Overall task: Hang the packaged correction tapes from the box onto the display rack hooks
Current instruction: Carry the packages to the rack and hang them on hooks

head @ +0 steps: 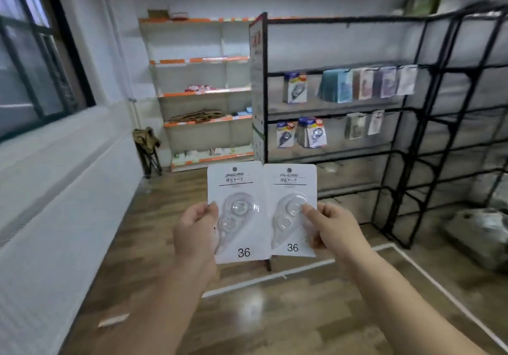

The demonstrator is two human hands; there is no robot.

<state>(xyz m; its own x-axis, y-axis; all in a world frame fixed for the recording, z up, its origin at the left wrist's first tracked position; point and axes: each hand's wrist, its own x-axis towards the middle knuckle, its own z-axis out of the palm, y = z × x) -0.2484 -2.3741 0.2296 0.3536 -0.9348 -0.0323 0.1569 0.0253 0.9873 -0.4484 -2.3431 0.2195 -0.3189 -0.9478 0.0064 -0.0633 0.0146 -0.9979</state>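
I hold two white packaged correction tapes upright side by side in front of me, each marked "36". My left hand (196, 231) pinches the left package (236, 187) by its left edge. My right hand (328, 225) grips the right package (291, 187), thumb on its clear blister. Each card has a hang hole at the top. Beyond them stands the black wire display rack (406, 123), with several packaged items hanging on its hooks in two rows. The box is not in view.
A white shelf unit with orange strips (198, 90) stands against the back wall. A folding stool (147, 145) sits by the left wall under the window. A grey bag (478, 233) lies on the floor at the right. White tape lines cross the wooden floor.
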